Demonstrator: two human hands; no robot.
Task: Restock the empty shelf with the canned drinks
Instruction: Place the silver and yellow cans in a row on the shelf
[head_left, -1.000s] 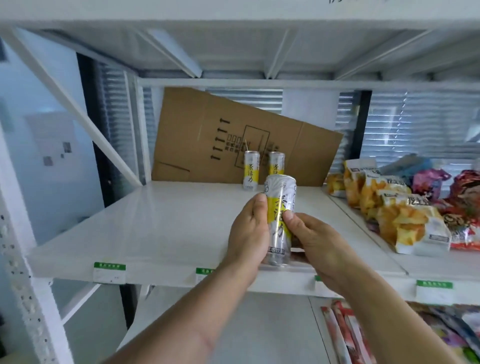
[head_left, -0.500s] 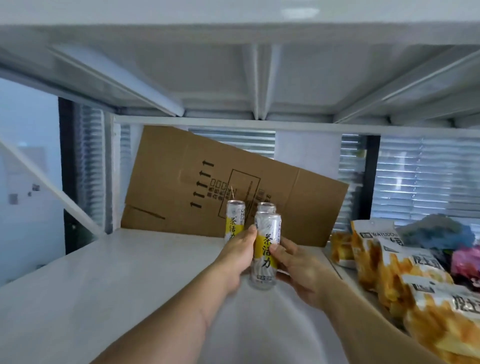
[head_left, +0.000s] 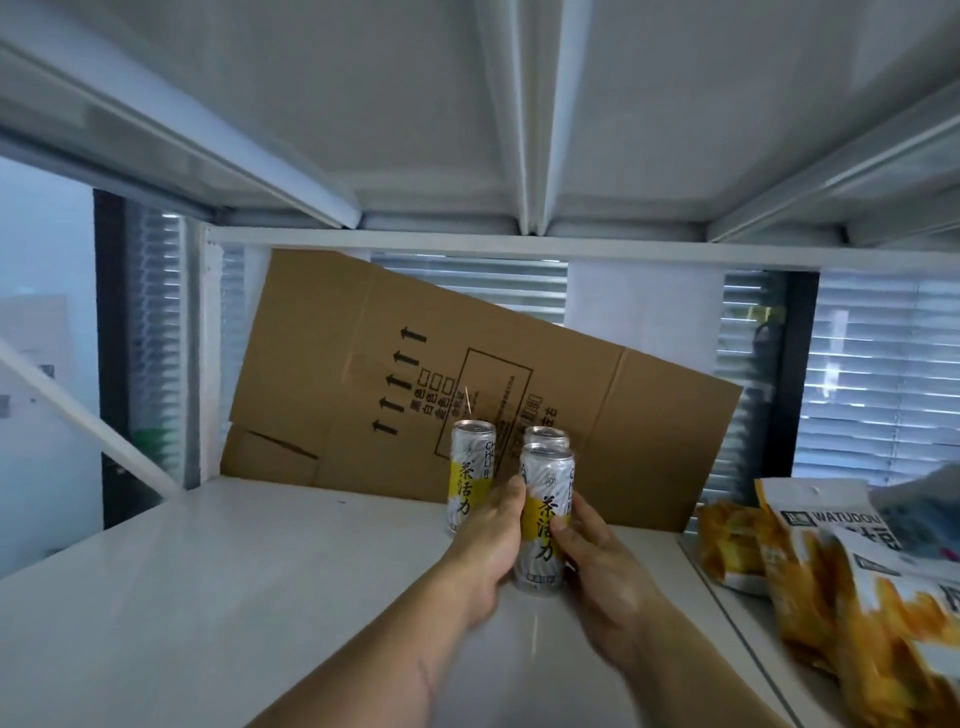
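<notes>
A slim silver-and-yellow drink can (head_left: 544, 519) stands upright on the white shelf (head_left: 218, 582), held from both sides. My left hand (head_left: 485, 540) grips its left side and my right hand (head_left: 597, 566) grips its right side. Directly behind it stands a second can (head_left: 546, 439), mostly hidden. A third can (head_left: 470, 475) stands to the left of those two, partly covered at its base by my left hand.
A flattened cardboard box (head_left: 363, 384) leans against the back of the shelf behind the cans. Yellow snack bags (head_left: 831, 561) fill the neighbouring shelf on the right. The shelf above (head_left: 519, 104) hangs low overhead. A diagonal brace (head_left: 88, 415) crosses the left side.
Both hands have carried the can from the shelf's front edge deep toward the back, right in front of the two standing cans. The camera moved in under the upper shelf.
</notes>
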